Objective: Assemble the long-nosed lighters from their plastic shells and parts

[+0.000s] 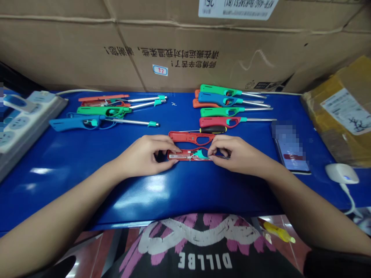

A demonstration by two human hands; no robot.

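Note:
In the head view an opened red gas lighter (pixel 182 158) lies on the blue table, its inner parts and green trigger (pixel 201 155) exposed. My left hand (pixel 149 155) is closed, pinching the lighter's left end between thumb and fingers. At the lighter's right end my right hand (pixel 232 154) is closed in a pinch by the trigger. A thin dark piece shows under those fingers; its kind cannot be made out. The loose red shell half (pixel 184 137) sits just behind the lighter, and a yellow-black screwdriver (pixel 213 130) lies behind that.
Several assembled lighters (pixel 218 112) lie at back right, several opened ones (pixel 95 121) at back left. A power strip (pixel 26 117) stands left. A phone (pixel 291 148), white device (pixel 342 173) and taped box (pixel 342 112) are right. A large carton (pixel 87 50) walls the back.

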